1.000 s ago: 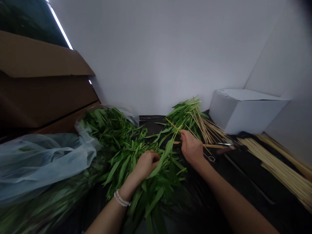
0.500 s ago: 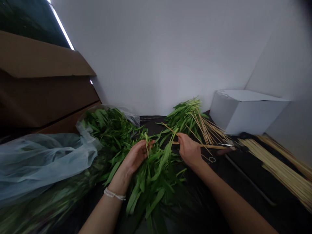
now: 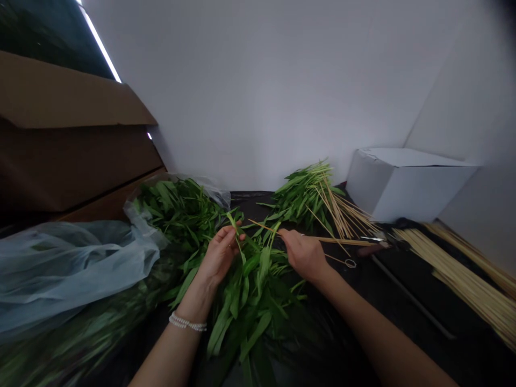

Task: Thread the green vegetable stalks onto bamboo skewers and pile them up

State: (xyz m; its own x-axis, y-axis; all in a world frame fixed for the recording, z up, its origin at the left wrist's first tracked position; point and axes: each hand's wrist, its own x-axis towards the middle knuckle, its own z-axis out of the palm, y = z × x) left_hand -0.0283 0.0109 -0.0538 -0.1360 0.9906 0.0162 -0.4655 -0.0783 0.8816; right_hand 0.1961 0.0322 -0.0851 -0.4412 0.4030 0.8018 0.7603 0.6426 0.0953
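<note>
My left hand (image 3: 223, 250), with a white beaded bracelet at the wrist, pinches a pale green leafy stem (image 3: 231, 219) between thumb and fingers. My right hand (image 3: 302, 252) is closed round a thin wooden skewer (image 3: 261, 224), whose point is aimed left toward that stem. Another green stalk sits at the skewer just beside my right fingertips; whether it is pierced I cannot tell. Loose leafy greens (image 3: 250, 306) lie below and between both hands. Beyond my right hand rests a pile of greens on skewers (image 3: 300, 188), their sticks fanning to the right.
Greens in a clear plastic bag (image 3: 141, 258) lie at the left, beside a cardboard box (image 3: 72, 102). At the right are a white box (image 3: 411, 183), scissors (image 3: 373, 247) and long bundles of bare skewers (image 3: 455, 269). A white wall stands behind.
My right hand has moved left with the skewer, bringing its tip nearer the stem. My left hand has shifted slightly left and now pinches the stem more closely.
</note>
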